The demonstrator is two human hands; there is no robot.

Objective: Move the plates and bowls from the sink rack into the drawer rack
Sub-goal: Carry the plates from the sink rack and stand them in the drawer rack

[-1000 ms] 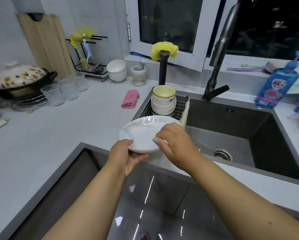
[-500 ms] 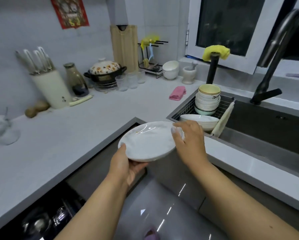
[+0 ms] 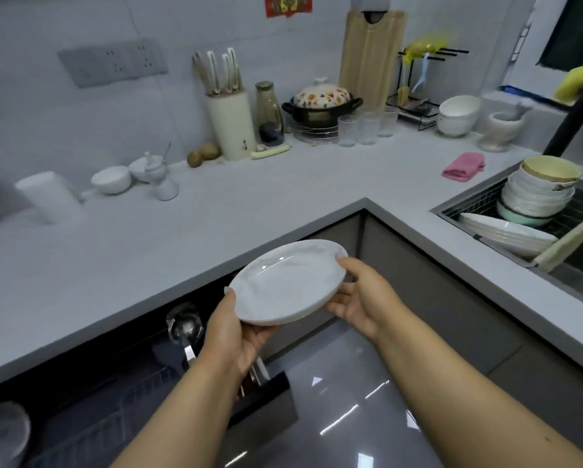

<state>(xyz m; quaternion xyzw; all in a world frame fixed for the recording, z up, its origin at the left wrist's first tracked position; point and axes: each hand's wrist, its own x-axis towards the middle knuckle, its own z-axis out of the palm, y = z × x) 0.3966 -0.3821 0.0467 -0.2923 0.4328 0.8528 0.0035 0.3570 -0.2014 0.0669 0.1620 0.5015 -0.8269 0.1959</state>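
Observation:
I hold a white plate (image 3: 285,285) with both hands over the open drawer, tilted a little toward me. My left hand (image 3: 231,336) grips its near-left rim from below, thumb on top. My right hand (image 3: 364,298) holds the right rim, fingers underneath. The drawer rack (image 3: 91,430) shows as dark wire dividers at lower left, with a steel ladle (image 3: 185,329) in it. At the right edge, the sink rack (image 3: 475,206) carries a stack of white plates (image 3: 509,233) and a tall stack of bowls (image 3: 539,190) topped by a yellow one.
A grey L-shaped counter (image 3: 215,231) wraps around the drawer. On it stand a knife block (image 3: 229,126), a lidded pot (image 3: 322,103), glasses (image 3: 367,128), small white bowls (image 3: 112,179) and a pink cloth (image 3: 463,165). A glass lid (image 3: 3,430) lies at the lower left.
The plate has travelled left from the sink rack to above the open drawer, and my view swung left with it. My right hand shifted from on top of the rim to beneath it.

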